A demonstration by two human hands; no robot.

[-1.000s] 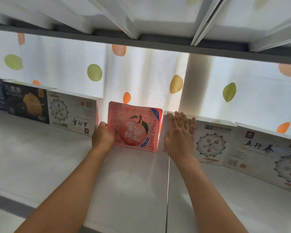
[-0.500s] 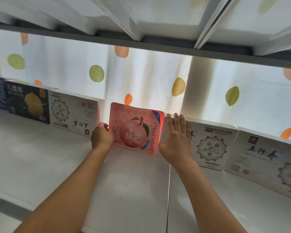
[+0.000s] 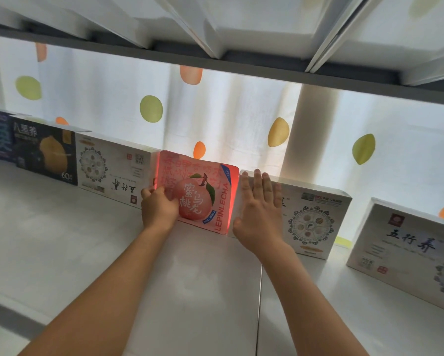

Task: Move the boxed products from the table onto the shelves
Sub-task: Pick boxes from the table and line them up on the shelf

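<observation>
- The pink peach box (image 3: 203, 191) stands upright at the middle of the frame, at the back of the white shelf (image 3: 61, 247), between a white box (image 3: 113, 165) on its left and another white box (image 3: 310, 217) on its right.
- The left hand (image 3: 159, 209) grips the pink box at its lower left corner, fingers curled over the front face (the fingertips sit on the peach picture).
- The right hand (image 3: 259, 214) lies flat with straight fingers, close together, against the left end of the white box just right of the pink one; its thumb is near the pink box's lower right corner.
- A dark box (image 3: 46, 152) stands at the left of the frame; the one beyond it is cut off by the edge.
- A further white box (image 3: 406, 247) at the right is cut off too.
- Small print on all boxes is hard to read.
- The dotted curtain (image 3: 215, 119) glows behind, so the pink box looks lit through.
</observation>
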